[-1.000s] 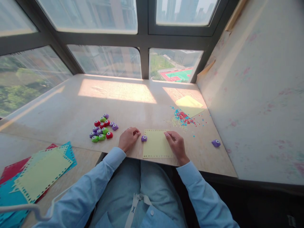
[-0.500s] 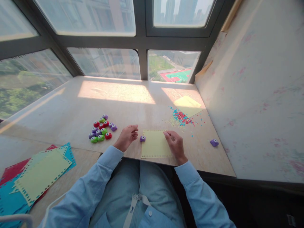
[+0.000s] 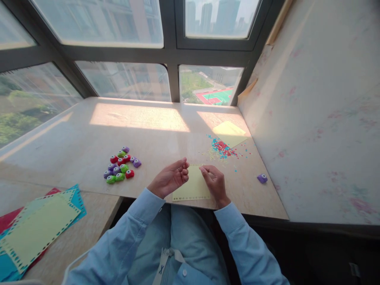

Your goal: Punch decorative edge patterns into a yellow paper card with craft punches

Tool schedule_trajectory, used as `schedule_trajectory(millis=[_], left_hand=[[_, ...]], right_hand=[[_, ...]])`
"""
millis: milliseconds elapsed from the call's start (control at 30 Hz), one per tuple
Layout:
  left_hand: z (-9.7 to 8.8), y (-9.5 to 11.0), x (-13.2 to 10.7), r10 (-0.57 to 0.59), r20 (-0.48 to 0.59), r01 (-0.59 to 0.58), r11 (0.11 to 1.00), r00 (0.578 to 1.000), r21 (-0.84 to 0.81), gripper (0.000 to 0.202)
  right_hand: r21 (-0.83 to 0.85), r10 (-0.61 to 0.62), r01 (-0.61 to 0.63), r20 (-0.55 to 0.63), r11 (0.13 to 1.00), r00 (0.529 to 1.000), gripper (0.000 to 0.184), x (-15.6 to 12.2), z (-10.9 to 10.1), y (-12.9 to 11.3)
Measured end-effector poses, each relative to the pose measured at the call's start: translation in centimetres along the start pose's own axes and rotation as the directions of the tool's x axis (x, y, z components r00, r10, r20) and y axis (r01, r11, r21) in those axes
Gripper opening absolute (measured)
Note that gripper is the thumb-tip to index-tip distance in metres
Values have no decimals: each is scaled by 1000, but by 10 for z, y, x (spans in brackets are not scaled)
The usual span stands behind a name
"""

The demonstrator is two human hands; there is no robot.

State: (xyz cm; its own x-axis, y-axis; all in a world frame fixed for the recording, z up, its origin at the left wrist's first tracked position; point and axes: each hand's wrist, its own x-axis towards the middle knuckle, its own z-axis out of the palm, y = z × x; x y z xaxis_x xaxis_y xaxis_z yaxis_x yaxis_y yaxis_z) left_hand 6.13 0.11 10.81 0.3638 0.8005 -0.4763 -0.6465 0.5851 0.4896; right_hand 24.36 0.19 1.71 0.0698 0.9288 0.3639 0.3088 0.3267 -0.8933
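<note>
A pale yellow sheet of paper [image 3: 192,190] lies at the table's front edge, with a row of holes along its near side. My right hand [image 3: 215,183] pinches its upper right corner between thumb and fingers. Over the sheet's left part is my left hand [image 3: 172,177], palm turned up and fingers curled in against the thumb; what they hold, if anything, is too small to make out. The small purple hole punch seen earlier at the sheet's left edge is hidden behind this hand.
Small coloured hole punches [image 3: 120,168] cluster at left; one purple punch [image 3: 262,178] sits far right. Paper confetti [image 3: 223,149] lies beside another yellow sheet [image 3: 230,132]. Punched coloured sheets [image 3: 41,229] are stacked front left. Windows and a wall [image 3: 311,138] bound the table.
My left hand has moved right, over the sheet, turning its palm up and covering the purple punch. My right hand keeps its pinch at the corner. The view has shifted slightly.
</note>
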Motion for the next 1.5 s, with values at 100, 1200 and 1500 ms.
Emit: schedule_trajectory(millis=[100,1200,1500], left_hand=[[4,-9,5,-6,-12,7,1000,1000,26,8],[21,-50,29,-112,-252,76,986,961,-148,15],[24,-47,26,-120,-246,78,981,962,-176,20]], right_hand=[[36,-35,34,5,999,999,21,0,-1,-5],[-47,-245,242,-82,969,966,15,-1,-4,-7],[-63,-291,287,-61,956,955,15,-1,-4,-5]])
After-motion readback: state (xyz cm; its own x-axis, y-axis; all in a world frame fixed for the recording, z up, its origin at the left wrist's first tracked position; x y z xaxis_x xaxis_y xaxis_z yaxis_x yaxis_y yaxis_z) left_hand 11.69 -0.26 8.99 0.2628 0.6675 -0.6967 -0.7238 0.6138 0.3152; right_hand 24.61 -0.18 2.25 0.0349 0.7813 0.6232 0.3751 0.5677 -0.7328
